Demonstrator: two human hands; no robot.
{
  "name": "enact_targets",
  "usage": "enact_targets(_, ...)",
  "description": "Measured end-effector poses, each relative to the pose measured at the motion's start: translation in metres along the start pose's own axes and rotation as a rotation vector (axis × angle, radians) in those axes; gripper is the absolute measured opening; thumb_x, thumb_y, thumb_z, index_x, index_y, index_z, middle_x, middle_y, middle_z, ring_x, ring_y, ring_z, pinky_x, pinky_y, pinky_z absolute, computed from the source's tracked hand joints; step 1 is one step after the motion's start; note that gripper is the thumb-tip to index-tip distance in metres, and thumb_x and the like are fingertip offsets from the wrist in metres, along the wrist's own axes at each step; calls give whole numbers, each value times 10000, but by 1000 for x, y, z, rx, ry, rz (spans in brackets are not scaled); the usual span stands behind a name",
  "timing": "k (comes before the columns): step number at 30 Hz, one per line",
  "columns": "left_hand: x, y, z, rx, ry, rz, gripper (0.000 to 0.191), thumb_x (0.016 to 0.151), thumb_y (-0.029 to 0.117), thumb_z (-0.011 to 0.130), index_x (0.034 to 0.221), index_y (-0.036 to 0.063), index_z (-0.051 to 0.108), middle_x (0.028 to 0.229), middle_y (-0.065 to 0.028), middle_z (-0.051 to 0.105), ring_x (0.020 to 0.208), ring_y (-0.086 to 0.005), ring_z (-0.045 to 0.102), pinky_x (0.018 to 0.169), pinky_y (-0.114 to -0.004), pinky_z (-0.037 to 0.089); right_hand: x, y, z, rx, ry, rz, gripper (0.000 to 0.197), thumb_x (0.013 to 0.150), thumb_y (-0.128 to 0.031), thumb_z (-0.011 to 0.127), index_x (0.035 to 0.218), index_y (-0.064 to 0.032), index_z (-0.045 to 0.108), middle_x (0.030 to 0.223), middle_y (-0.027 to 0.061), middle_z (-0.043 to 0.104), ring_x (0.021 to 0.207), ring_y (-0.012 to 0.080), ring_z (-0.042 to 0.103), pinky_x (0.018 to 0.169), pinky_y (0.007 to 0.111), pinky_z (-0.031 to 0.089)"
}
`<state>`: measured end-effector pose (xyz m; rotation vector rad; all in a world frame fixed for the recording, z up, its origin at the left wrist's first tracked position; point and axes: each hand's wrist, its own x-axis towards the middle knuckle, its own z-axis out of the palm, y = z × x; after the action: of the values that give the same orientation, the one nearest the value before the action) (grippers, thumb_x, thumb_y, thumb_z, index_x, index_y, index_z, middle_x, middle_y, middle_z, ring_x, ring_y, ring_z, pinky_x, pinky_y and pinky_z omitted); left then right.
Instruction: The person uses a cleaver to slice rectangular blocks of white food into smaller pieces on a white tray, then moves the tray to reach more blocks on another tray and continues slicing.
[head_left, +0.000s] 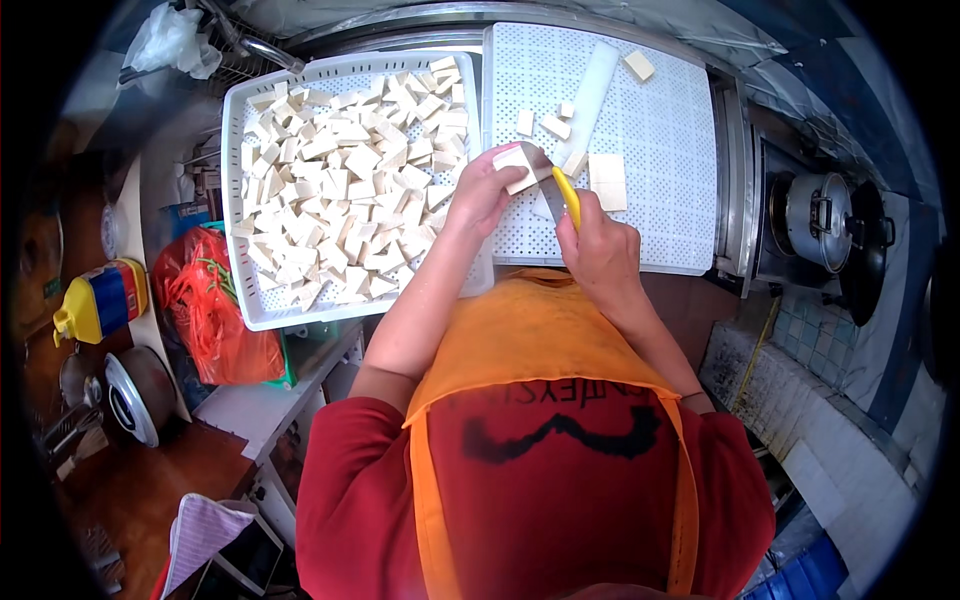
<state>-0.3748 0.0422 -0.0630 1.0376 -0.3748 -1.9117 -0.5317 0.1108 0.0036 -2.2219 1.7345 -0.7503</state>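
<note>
My left hand (486, 189) holds a pale tofu block (514, 166), with the thumb on its face. In my right hand (602, 244) is a knife with a yellow handle (568, 196), its blade (550, 196) against or just beside the block's right side. Beneath both hands lies a white perforated tray (660, 165). On it are small tofu pieces (556, 127), a larger tofu slab (607, 181) and a translucent white strip (592, 94). A tofu piece (575, 163) sits just past the blade.
To the left, a white slotted basket (352, 306) holds many cut tofu pieces (364, 160). A red plastic bag (221, 315) stands beside it, near a yellow jug (105, 300). At the right are a lidded metal pot (821, 221) and a black pan (866, 255). One tofu block (638, 67) lies at the tray's far corner.
</note>
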Motion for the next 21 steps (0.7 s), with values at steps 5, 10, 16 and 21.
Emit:
enact_targets(5, 3, 2, 1, -12, -71, -5, 404, 842, -112, 507, 1244, -90, 470, 1197, -214, 580, 1090, -260, 596, 984, -349, 483, 0, -1, 4, -29, -2, 7, 175, 825, -124, 608, 951, -28, 532, 547, 116, 557, 439, 305, 560, 410, 413, 444)
enact_targets(10, 13, -6, -4, 9, -46, 1, 373, 858, -84, 521, 1231, -66, 503, 1186, -192, 593, 1061, -239, 606, 948, -330, 496, 5, 4, 27, -94, -50, 38, 201, 823, -109, 620, 970, -5, 530, 551, 147, 558, 463, 329, 574, 436, 427, 448)
enact_targets(16, 15, -6, -24, 21, 87, 24, 350, 865, -35, 550, 1212, -62, 509, 1053, -132, 629, 965, -184, 611, 842, -299, 506, 15, 30, 40, 42, -2, 137, 230, 827, -123, 614, 1003, 6, 538, 586, 177, 589, 496, 359, 590, 463, 437, 464)
enact_targets(21, 9, -1, -36, -57, 24, 3, 435, 859, -87, 476, 1287, -93, 398, 1172, -219, 570, 1066, -260, 589, 977, -345, 458, 15, 29, 37, -7, -43, 131, 230, 825, -115, 615, 1007, 6, 543, 593, 186, 594, 504, 355, 599, 464, 433, 462)
